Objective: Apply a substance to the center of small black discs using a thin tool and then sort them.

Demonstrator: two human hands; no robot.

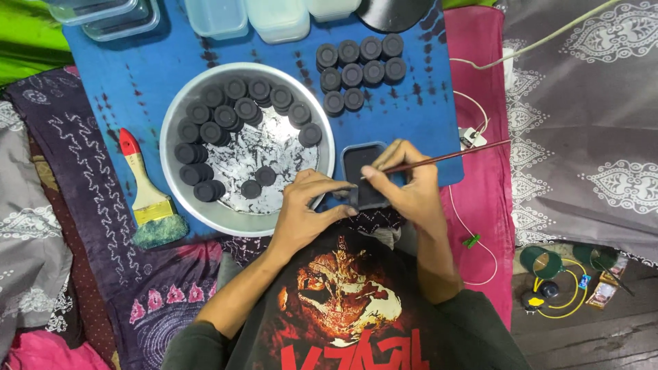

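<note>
Seen from above, a blue cloth (137,82) covers the work area, flanked by patterned fabrics. On it sits a round metal basin (226,216) ringed inside with dark round discs (226,115); a second group of discs (360,68) lies in rows beyond it, well apart from the hands. Clear plastic containers (277,19) line the far edge, and a red-handled paintbrush (147,195) rests left of the basin. Just beside the basin's right rim, a small black square tray (363,175) lies between both hands. The left hand (308,212) grips the tray's near-left edge, fingers curled on it. The right hand (408,185) pinches a thin reddish stick (452,157) over the tray, its tip hidden behind the fingers.
</note>
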